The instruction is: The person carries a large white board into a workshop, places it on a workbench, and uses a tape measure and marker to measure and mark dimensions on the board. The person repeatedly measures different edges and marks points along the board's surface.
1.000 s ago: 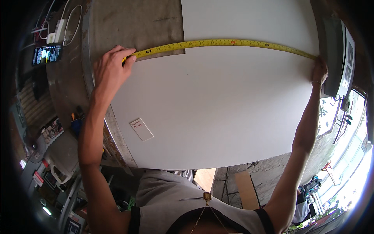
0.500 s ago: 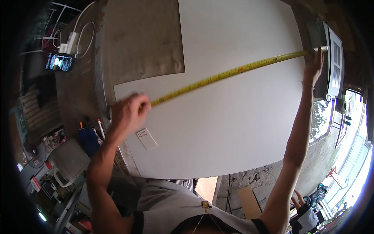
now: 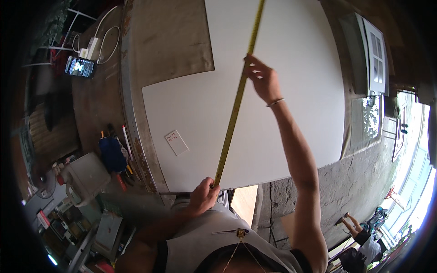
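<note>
A yellow tape measure blade runs lengthwise over a large white sheet from its near edge up past the top of the view. My left hand is closed on the blade's near end, at the sheet's front edge close to my body. Farther up, my right hand pinches the blade between thumb and fingers near the sheet's middle. The tape's far end lies out of view. A small white tile-like piece with red handwriting rests on the sheet, left of the blade.
Under the sheet is a brown worktable with a metal edge. Along its left stand a lit phone, a power strip, a blue pouch of tools and a plastic jug. A white-fronted box sits at right. Another person is at lower right.
The tape has swung from lying across the sheet to running lengthwise. My left hand came down to the near edge; my right hand moved left from the far right edge.
</note>
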`<action>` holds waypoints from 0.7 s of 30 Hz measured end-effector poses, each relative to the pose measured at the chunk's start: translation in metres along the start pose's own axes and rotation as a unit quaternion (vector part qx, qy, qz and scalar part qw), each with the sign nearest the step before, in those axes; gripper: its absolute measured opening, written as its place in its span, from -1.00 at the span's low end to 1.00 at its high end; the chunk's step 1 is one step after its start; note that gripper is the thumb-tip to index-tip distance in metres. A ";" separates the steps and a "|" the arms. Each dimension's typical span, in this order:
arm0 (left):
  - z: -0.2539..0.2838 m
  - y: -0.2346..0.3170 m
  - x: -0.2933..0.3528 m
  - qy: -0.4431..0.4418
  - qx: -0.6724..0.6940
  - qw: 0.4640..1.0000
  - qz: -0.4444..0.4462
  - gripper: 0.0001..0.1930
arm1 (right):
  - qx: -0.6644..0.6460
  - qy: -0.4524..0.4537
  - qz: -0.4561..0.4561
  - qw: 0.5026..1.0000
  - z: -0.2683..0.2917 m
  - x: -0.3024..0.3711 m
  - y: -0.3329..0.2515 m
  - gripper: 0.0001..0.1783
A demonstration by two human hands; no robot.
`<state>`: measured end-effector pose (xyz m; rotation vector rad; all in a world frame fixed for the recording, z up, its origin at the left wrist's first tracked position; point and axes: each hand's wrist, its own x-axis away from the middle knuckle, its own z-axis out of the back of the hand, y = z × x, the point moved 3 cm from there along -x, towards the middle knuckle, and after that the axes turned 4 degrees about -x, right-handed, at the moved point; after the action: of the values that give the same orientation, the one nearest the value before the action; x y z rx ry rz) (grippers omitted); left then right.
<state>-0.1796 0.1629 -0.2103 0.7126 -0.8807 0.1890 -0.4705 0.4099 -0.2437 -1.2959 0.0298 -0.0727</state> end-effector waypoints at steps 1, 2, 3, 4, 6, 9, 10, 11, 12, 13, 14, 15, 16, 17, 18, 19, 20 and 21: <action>-0.010 -0.004 0.003 -0.020 -0.015 1.000 0.017 -0.70 | -0.003 0.006 0.047 0.999 -0.008 0.006 0.001 -0.54; -0.016 -0.005 0.004 -0.014 0.004 1.000 0.013 -0.68 | -0.013 -0.007 -0.006 1.000 -0.009 0.014 -0.003 -0.53; -0.022 -0.006 0.006 -0.008 0.023 1.000 0.008 -0.66 | -0.024 0.001 -0.008 1.000 -0.012 0.021 -0.005 -0.55; -0.024 -0.006 0.008 -0.006 0.039 0.999 0.002 -0.65 | -0.034 0.013 -0.011 0.999 -0.012 0.028 -0.006 -0.56; -0.024 -0.003 0.008 -0.023 0.077 0.997 0.003 -0.51 | -0.053 0.040 -0.046 0.997 -0.007 0.044 -0.021 -0.62; -0.022 -0.001 0.012 -0.005 0.088 0.996 -0.011 -0.34 | -0.044 0.076 -0.027 0.996 0.008 0.083 -0.044 -0.67; -0.019 0.003 0.013 0.005 0.072 0.997 -0.022 -0.27 | -0.044 0.069 -0.021 0.996 0.010 0.098 -0.047 -0.67; -0.016 0.008 0.015 0.017 0.058 0.998 -0.031 -0.20 | -0.027 0.043 -0.027 0.998 0.011 0.119 -0.053 -0.61; -0.013 0.013 0.015 0.024 0.049 0.998 -0.039 -0.14 | -0.017 0.023 -0.032 0.999 0.014 0.140 -0.060 -0.56; -0.008 0.016 0.015 0.030 0.036 0.998 -0.047 -0.08 | -0.027 0.044 -0.015 0.999 0.016 0.164 -0.065 -0.57; -0.004 0.019 0.017 0.037 0.026 0.998 -0.052 -0.02 | -0.037 0.062 0.000 0.997 0.018 0.190 -0.069 -0.58; 0.000 0.017 0.015 0.057 0.010 0.996 -0.069 0.06 | -0.050 0.100 -0.028 0.993 0.020 0.218 -0.064 -0.59; 0.004 0.019 0.015 0.070 0.010 0.995 -0.075 0.08 | -0.064 0.139 -0.054 0.987 0.023 0.246 -0.054 -0.60; 0.010 0.024 0.018 0.081 0.011 0.993 -0.088 0.09 | -0.079 0.177 -0.082 0.978 0.026 0.274 -0.043 -0.61; 0.016 0.023 0.023 0.093 0.014 0.990 -0.101 0.09 | -0.081 0.209 -0.116 0.968 0.028 0.303 -0.036 -0.62; 0.017 0.017 0.023 0.109 0.029 0.984 -0.136 0.10 | -0.064 0.242 -0.159 0.955 0.030 0.334 -0.023 -0.63; 0.020 0.015 0.024 0.107 0.035 0.985 -0.134 0.12 | -0.056 0.290 -0.181 0.938 0.031 0.364 -0.005 -0.63; 0.022 0.015 0.028 0.109 0.045 0.984 -0.136 0.13 | -0.077 0.332 -0.213 0.916 0.030 0.393 0.009 -0.65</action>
<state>-0.1826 0.1567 -0.1725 0.8714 -0.5620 0.0606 -0.0767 0.4131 -0.2369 -1.3648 0.3407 -0.9020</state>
